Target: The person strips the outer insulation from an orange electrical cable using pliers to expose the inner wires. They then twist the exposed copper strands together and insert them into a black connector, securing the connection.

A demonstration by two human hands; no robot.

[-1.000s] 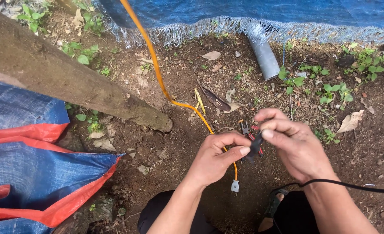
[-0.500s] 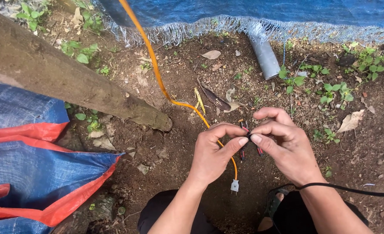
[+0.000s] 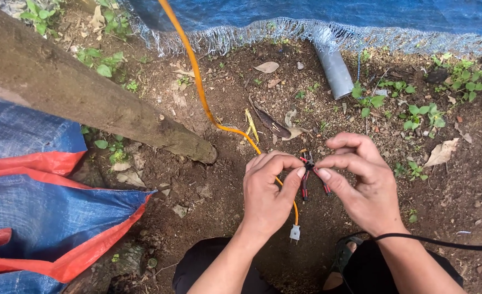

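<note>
My left hand and my right hand meet over bare soil, fingertips pinched together on a small tool with red-and-black handles that hangs down between them. An orange cable comes from the top of the view, runs under my left hand and ends in a small white plug dangling below it. A black cable lies across my right forearm. My knees in dark trousers show at the bottom edge.
A thick wooden post slants from the upper left to the ground. A blue and red tarpaulin lies at the left, a blue one with a frayed edge at the top. A grey pipe pokes out beneath it.
Both hands have drawn together and now pinch the small tool between their fingertips; a second ago my right hand held it slightly higher. The orange cable and the plug have barely moved.
</note>
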